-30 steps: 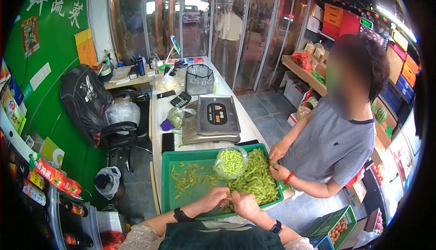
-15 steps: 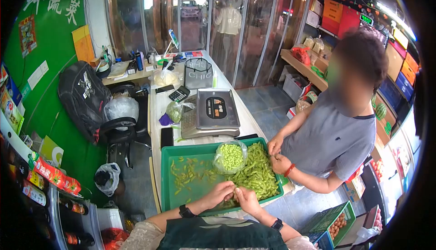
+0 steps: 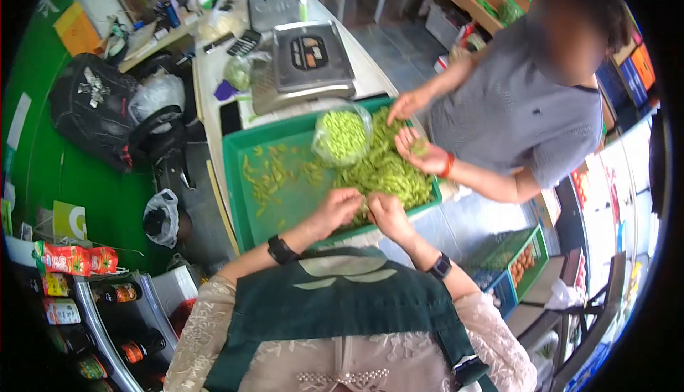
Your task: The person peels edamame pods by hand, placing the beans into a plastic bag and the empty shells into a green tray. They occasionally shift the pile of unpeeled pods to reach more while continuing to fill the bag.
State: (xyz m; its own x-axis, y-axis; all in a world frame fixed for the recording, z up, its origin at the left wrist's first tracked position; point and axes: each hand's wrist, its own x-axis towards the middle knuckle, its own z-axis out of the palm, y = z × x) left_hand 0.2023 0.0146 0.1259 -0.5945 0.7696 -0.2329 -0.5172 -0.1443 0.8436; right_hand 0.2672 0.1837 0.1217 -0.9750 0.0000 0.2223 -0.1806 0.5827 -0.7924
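Note:
Both hands are over the near side of a green tray (image 3: 239, 210). My left hand (image 3: 338, 209) is closed in a pinch; what its fingers hold is too small to make out. Close beside it, my right hand (image 3: 387, 215) is also pinched, the fingertips nearly meeting those of the left. Green bean pods (image 3: 392, 175) are heaped in the tray's right part. A clear bag of shelled green beans (image 3: 343, 136) rests beyond my hands. Scattered empty-looking pods (image 3: 267, 175) lie at the tray's left.
Across the tray's right side stands a co-worker (image 3: 513, 100), one palm open with something green on it. A scale (image 3: 311, 57) sits behind the tray, near a phone (image 3: 231, 118) and a calculator (image 3: 244, 43). A green crate (image 3: 531, 264) stands at the right.
The view has tilted down and shifted. The co-worker's hands have moved apart, one now palm up with something green. My hands remain close together in a pinch.

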